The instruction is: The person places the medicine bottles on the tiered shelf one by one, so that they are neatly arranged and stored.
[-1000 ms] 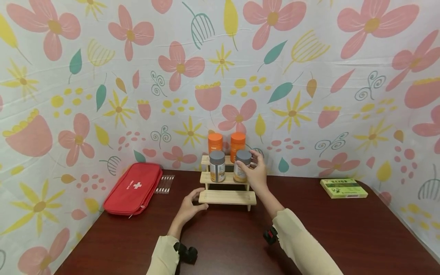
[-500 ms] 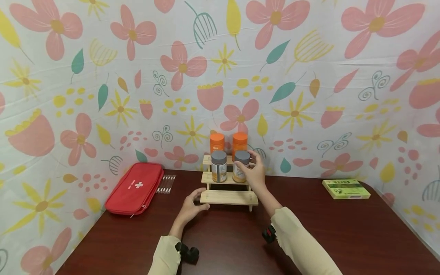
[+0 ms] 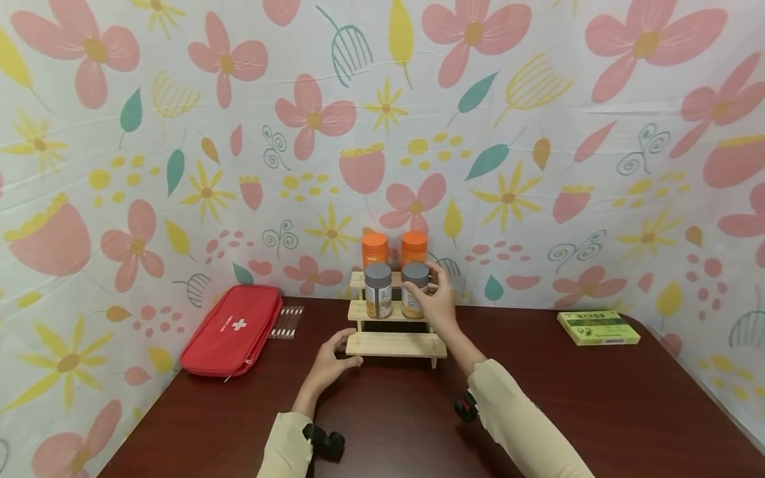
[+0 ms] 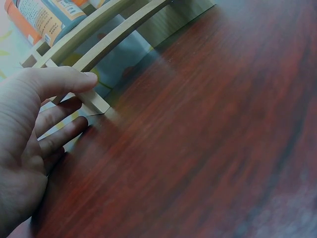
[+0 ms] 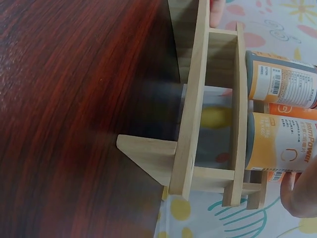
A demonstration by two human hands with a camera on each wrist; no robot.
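Note:
A three-step wooden rack (image 3: 396, 344) stands on the table against the patterned backdrop. My left hand (image 3: 325, 364) holds its left end, thumb in front and fingers round the side near the leg, as the left wrist view shows. On the middle step are two grey-lidded jars with orange-and-white labels. My right hand (image 3: 439, 307) grips the right grey-lidded jar (image 3: 411, 305) between thumb and fingers. Beside it, with a small gap, stands the left grey-lidded jar (image 3: 378, 300). Two orange jars (image 3: 374, 247) stand on the top step, partly hidden behind.
To the left lies a red first-aid pouch (image 3: 233, 330), with a clear pack of cotton swabs (image 3: 287, 322) beside it. A green-yellow box (image 3: 597, 328) lies far right on the dark red wooden table (image 3: 394, 418). The floral backdrop (image 3: 526, 219) rises behind the rack.
My right hand has slid the right grey-lidded jar a little to the left along the middle step, closer to the other one. The left hand keeps its place on the rack.

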